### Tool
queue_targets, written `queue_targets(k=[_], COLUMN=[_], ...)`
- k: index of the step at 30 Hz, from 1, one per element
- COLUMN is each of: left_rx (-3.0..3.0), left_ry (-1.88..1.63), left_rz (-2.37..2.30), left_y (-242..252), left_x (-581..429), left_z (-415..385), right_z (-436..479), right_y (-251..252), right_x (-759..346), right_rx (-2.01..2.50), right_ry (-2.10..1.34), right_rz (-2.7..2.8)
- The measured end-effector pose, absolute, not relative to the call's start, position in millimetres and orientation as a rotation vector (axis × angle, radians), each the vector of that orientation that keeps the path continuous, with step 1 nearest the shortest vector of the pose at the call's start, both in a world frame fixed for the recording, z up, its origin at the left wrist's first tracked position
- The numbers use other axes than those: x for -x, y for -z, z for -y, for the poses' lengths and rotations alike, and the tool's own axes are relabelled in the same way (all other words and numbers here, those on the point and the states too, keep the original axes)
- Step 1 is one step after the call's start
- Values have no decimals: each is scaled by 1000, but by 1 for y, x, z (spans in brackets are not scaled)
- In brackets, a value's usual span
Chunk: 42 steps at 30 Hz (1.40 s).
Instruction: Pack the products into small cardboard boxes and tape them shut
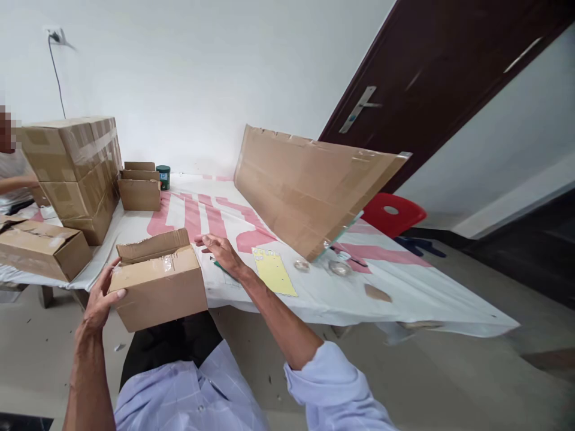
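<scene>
A small cardboard box sits tilted at the table's near edge, above my lap. One long flap stands up at its far side, and a bit of clear tape shines on its top. My left hand grips the box's left end, with the thumb on the near face. Just off the right end of the box is my right hand, fingers apart and holding nothing I can see. Under its wrist lies a green object, partly hidden. A yellow sheet lies to the right of that hand.
Taped cartons are stacked at the left, beside another box. An open box and a green tub stand behind. A large cardboard panel leans over tape rolls. Another person's arm shows far left.
</scene>
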<state>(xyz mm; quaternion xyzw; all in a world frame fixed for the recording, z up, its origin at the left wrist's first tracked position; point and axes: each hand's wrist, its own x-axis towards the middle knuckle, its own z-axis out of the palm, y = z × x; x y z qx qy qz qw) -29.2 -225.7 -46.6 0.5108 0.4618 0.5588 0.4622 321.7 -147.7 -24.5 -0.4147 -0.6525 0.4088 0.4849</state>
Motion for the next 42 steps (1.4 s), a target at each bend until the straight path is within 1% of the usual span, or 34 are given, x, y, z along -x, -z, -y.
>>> queue_targets(k=[3,5,12,20,25,34,39,42], left_rx=[-1255,-1265,-1398,-1575,-1772,-1855,-1945,-1986], left_ry=[-1360,-1344,-1285,-1272,-1170,-1059,-1082,-1086], left_rz=[-1106,-1085,-1095,-1074,-1119,-1095,-1143,-1149], left_y=[47,46,46,57,56,43,40,44], left_x=[30,29,28,23,21,22,27,31], left_z=[226,227,228,210,209,215,209,203], right_z=[145,143,136,129,128,124,127,128], right_y=[4,-5,-17,-19,-16,-10,-7,-4], right_x=[-311,-306,-303,-313,-320,-323,-320,-319], right_rx=[927,891,981,1055,1070,1073,1068,1013], right_ry=[-1131,-1162,-984,-895,-1042,-1444,-1446,-1375], right_rz=[1638,1671,1677,1679,1596,1305,1266,1350])
